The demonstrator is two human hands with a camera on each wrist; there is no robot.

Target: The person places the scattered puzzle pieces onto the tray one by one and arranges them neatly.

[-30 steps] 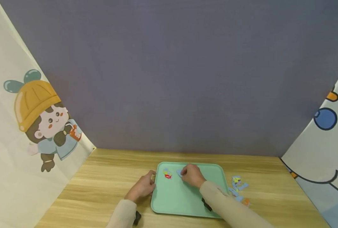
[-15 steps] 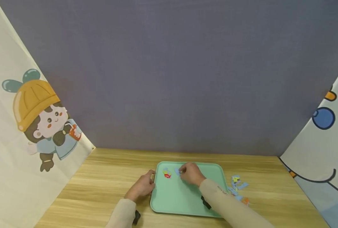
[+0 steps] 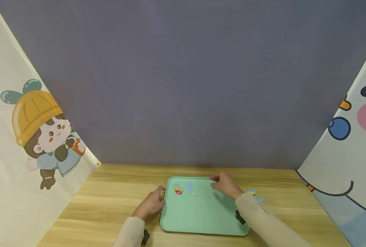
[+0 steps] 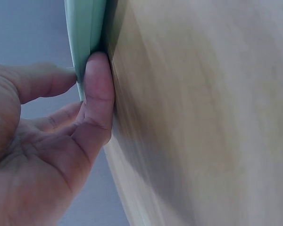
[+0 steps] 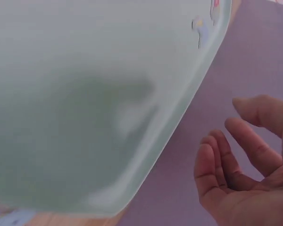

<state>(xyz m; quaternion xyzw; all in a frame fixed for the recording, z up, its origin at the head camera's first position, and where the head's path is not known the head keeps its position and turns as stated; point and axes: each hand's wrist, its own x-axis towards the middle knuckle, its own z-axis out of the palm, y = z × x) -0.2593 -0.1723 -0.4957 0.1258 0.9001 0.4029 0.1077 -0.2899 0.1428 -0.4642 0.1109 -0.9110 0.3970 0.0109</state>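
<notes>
My left hand grips the left edge of a mint-green tray; in the left wrist view the thumb is at the rim and a finger lies along its underside. My right hand hovers over the tray's far right part, fingers loosely curved with nothing between them. Inside the tray, at the far left, lies a small joined patch of printed pieces in red, yellow and blue. Just right of it is a flat, curved light-blue piece with a yellow end.
More flat light-blue printed pieces lie on the wooden table right of the tray, partly hidden by my right sleeve. A grey-purple panel stands behind the table, with printed cloths at both sides.
My right hand has let go of the light-blue piece, which now lies uncovered on the tray, and has moved right. The left hand stays at the tray's edge. The head view has shifted slightly.
</notes>
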